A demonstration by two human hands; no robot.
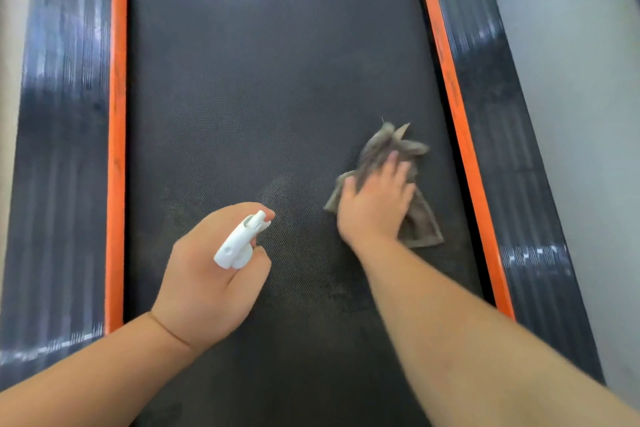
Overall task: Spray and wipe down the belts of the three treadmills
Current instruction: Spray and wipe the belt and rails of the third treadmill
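Head view, looking down the treadmill. The black textured belt (263,80) fills the middle and runs away from the person. An orange strip (116,149) borders its left edge, and a matching one borders the right. Outside these lie black ribbed side rails (62,149) streaked with pale glare. Grey floor (571,80) shows beyond the right rail. A lighter hazy patch sits on the belt just past the nozzle.

Left hand (211,274): held above the near belt, back of hand up. Grip clenched round the white spray bottle (239,243), of which only the head shows. One finger reaches forward beside the nozzle, which points up the belt.

Right hand (375,204): arm stretched forward, palm down. Grip released, fingers spread flat and pressing a crumpled grey-brown cloth (422,222). The cloth lies on the belt, near the right orange strip but apart from it. Fingers are motion-blurred.
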